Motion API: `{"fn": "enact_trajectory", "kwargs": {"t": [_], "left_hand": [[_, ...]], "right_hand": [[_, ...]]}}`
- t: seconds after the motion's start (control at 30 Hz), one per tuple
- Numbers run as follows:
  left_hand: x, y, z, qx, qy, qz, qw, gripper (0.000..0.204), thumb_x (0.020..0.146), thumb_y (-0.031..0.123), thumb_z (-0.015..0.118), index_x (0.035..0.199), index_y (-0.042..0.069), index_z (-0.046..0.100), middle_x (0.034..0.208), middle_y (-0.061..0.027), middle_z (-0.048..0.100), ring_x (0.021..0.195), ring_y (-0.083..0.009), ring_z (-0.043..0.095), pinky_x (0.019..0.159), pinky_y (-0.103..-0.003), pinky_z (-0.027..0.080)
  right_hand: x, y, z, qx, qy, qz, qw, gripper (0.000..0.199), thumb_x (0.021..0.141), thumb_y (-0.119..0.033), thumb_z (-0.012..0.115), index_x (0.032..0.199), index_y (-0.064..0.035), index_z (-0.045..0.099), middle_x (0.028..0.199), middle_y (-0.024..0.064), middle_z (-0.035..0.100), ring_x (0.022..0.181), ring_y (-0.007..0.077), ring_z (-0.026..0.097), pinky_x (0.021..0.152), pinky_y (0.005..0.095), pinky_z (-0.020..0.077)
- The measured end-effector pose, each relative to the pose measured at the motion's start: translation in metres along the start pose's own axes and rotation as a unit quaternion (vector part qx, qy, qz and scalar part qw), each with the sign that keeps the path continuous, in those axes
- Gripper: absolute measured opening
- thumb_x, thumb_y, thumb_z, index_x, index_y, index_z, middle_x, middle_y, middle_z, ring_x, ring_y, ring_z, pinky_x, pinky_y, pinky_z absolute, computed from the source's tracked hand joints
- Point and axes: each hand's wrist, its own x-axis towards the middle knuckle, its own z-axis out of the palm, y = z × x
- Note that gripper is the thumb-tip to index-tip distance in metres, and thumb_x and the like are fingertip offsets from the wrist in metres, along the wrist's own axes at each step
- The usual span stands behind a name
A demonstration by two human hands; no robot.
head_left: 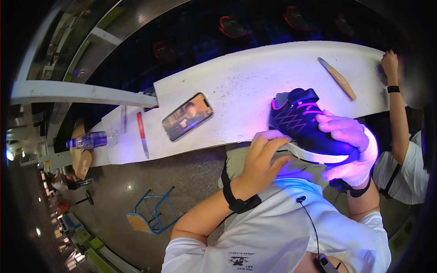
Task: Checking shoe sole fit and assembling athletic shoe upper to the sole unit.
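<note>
A black sneaker point(302, 125) with pink laces, a strap and a white sole is held over the front edge of the white bench point(241, 73), lit by violet light. My right hand point(353, 139), in a pale glove, grips its toe end, fingers over the top and thumb below the sole. At the near side of the sole is my left hand point(261, 157), bare, with bent fingers touching the sole edge. Its thumb sits a little below the forefinger. Whether anything small is pinched there is too fine to see.
On the bench lie a phone point(187, 117) showing a picture, a red-handled knife point(141, 132) and a wooden-handled knife point(339, 81). A plastic bottle point(93, 139) lies at the left end. A blue-framed stool point(152, 216) stands on the floor; a co-worker's arm point(397, 104) reaches in at right.
</note>
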Motion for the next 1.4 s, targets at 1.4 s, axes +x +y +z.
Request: {"fn": "enact_trajectory", "kwargs": {"t": [1.4], "left_hand": [[0.093, -0.049, -0.037, -0.111, -0.232, -0.137, 0.956, 0.086, 0.069, 0.022, 0.098, 0.145, 0.007, 0.061, 0.161, -0.0182, 0.050, 0.151, -0.0348, 0.046, 0.128, -0.048, 0.032]], "right_hand": [[-0.061, 0.071, -0.060, -0.070, 0.137, 0.372, 0.916, 0.033, 0.083, -0.020, 0.073, 0.108, 0.0017, 0.078, 0.091, 0.0117, 0.080, 0.082, 0.0192, 0.077, 0.074, 0.0309, 0.0601]]}}
